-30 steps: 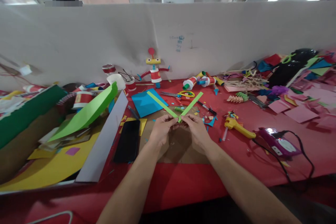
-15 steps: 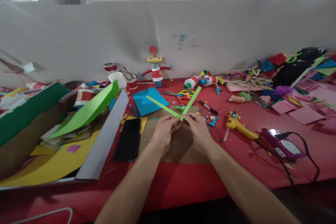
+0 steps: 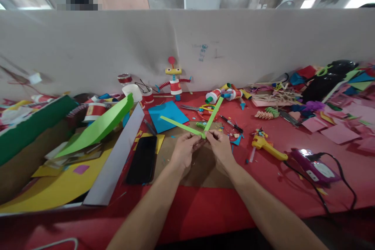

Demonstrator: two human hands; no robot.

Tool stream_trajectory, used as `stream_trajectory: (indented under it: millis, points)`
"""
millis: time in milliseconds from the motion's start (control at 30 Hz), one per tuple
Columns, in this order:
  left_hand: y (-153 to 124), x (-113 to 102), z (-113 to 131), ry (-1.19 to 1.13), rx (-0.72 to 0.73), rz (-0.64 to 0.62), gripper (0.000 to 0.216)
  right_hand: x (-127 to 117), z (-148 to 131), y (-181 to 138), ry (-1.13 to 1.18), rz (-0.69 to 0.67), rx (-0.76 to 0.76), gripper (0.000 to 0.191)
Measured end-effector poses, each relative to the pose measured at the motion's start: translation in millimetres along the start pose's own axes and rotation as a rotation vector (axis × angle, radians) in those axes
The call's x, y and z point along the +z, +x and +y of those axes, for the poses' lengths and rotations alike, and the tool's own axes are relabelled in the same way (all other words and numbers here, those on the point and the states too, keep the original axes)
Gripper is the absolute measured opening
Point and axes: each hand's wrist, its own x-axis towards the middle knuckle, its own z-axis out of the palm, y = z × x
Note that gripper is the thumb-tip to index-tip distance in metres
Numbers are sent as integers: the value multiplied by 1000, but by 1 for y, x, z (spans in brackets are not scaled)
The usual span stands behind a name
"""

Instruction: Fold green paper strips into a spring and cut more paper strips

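Two light-green paper strips [image 3: 214,114] spread in a V, meeting in a small folded corner between my hands. My left hand [image 3: 186,149] is closed, pinching the corner from the left. From the right, my right hand [image 3: 219,145] has thumb and fingertips closed on the same corner. Just beyond lies a small green folded-paper spring [image 3: 200,125]. Beneath my hands is a brown cardboard sheet [image 3: 199,174], with a blue paper sheet [image 3: 168,116] behind it to the left. Scissors [image 3: 190,108] and a black pen [image 3: 231,123] lie past the strips.
A black phone [image 3: 142,160] and a box of coloured paper [image 3: 113,160] are at left. To the right are a yellow glue gun [image 3: 269,148] and a purple corded device [image 3: 313,166]. A paper-cup robot figure [image 3: 175,86] stands by the white partition [image 3: 117,43]; pink paper [image 3: 341,129] is heaped far right.
The left strip has swung slightly lower and now lies flatter. My fingers have shifted a little at the folded corner, and the camera view has tilted slightly upward.
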Motion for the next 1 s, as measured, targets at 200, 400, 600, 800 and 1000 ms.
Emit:
stream_trajectory:
  millis: [200, 400, 600, 800, 1000]
  points:
    - [0, -1, -2, 9, 21, -29, 19, 0, -8, -3, -67, 11, -54, 23]
    - [-2, 1, -2, 0, 7, 25, 23, 0, -11, -3, -89, 8, -61, 22]
    - [-3, 3, 0, -29, 14, 64, 25, 3, -7, -4, 27, 1, 0, 22]
    - [-2, 2, 3, -9, 29, 63, 25, 9, -5, -7, 294, -34, 72, 16]
    - [2, -1, 0, 48, 113, 61, 24, 9, -7, -9, 265, -29, 47, 16]
